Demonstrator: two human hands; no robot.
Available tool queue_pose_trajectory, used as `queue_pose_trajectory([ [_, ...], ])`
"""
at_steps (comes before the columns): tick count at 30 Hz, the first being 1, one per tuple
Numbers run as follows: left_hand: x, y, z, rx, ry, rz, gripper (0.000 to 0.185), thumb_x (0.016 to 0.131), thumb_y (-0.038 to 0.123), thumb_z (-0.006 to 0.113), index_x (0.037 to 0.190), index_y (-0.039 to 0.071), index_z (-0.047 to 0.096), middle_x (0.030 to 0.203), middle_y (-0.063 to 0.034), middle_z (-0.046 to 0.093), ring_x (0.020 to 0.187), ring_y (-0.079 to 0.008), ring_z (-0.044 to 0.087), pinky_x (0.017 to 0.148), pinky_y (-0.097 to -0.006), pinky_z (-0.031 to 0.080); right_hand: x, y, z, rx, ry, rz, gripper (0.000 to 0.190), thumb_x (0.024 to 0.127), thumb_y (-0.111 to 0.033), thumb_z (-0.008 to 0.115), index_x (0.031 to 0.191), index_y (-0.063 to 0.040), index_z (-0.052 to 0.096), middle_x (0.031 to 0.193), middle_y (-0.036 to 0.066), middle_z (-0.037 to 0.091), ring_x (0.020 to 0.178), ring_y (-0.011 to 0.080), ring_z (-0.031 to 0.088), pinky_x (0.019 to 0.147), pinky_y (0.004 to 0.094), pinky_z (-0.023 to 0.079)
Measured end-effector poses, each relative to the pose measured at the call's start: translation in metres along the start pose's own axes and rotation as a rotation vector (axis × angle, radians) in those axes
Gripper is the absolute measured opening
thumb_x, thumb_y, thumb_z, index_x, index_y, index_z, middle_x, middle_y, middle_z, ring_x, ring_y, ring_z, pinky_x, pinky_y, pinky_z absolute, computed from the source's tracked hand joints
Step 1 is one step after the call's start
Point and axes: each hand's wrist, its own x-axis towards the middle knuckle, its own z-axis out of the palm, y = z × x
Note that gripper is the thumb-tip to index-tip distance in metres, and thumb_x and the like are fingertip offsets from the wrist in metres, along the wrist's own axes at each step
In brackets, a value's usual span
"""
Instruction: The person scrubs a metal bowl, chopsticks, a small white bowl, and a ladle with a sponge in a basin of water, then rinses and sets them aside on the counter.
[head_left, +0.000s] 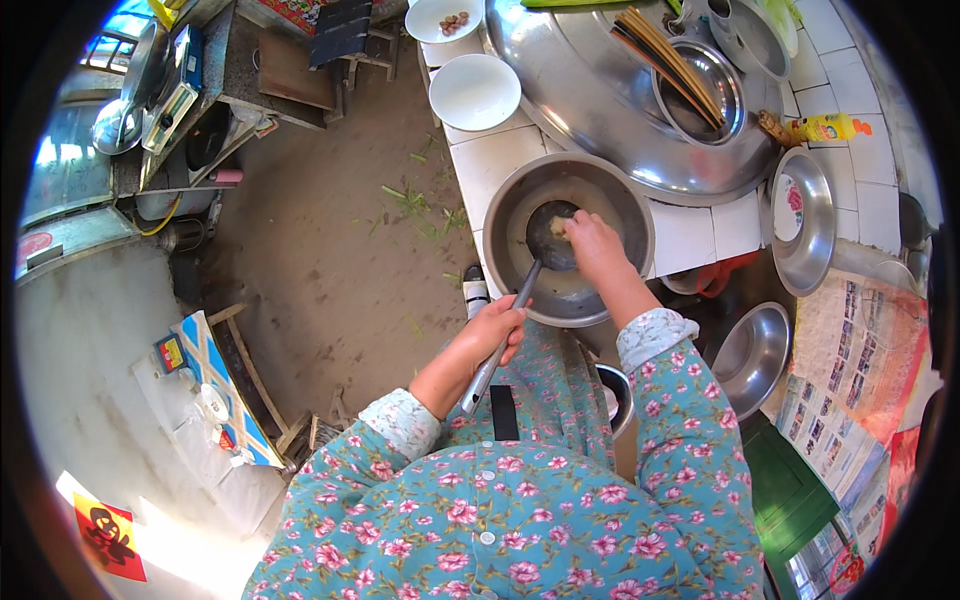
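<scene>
My left hand (495, 330) grips the metal handle of a ladle (553, 234), whose dark round bowl lies tilted inside a large steel basin (502, 202). Cloudy water (592, 281) stands in the basin. Between the fingertips of my right hand (596, 244) is a small pale yellowish wad (558, 227), perhaps a scrubber, held against the inside of the ladle's bowl. My right fingers partly cover the wad and the ladle's right rim. The basin rests at the front edge of a white tiled counter (499, 169).
Behind the basin, a wide metal lid (585, 112) carries a steel bowl (739, 124) with chopsticks (667, 67). An empty white bowl (475, 91) sits left, another bowl (420, 21) holding several brown pieces beyond it. A yellow bottle (825, 128) lies right, near a tilted steel basin (821, 217). Green scraps (416, 202) litter the floor.
</scene>
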Motion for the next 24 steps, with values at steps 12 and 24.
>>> queue_pose_trajectory([
  [12, 0.003, 0.000, -0.011, -0.009, -0.034, -0.012, 0.034, 0.097, 0.017, 0.040, 0.127, 0.003, 0.042, 0.056, 0.0004, 0.040, 0.033, -0.0121, 0.037, 0.033, -0.0266, 0.030, 0.027, -0.029, 0.035, 0.434, 0.182, 0.192, 0.014, 0.074, -0.003, 0.060, 0.088, -0.006, 0.062, 0.090, 0.013, 0.060, 0.087, 0.0269, 0.062, 0.069, 0.0394, 0.051],
  [24, 0.003, -0.001, -0.014, -0.108, -0.089, -0.041, 0.032, 0.096, 0.017, 0.041, 0.124, 0.003, 0.042, 0.057, -0.0001, 0.040, 0.033, -0.0127, 0.037, 0.034, -0.0270, 0.028, 0.008, -0.014, 0.018, 0.715, -0.201, 0.155, 0.013, 0.078, -0.008, 0.058, 0.088, -0.008, 0.066, 0.085, 0.013, 0.063, 0.082, 0.0317, 0.063, 0.072, 0.0378, 0.050],
])
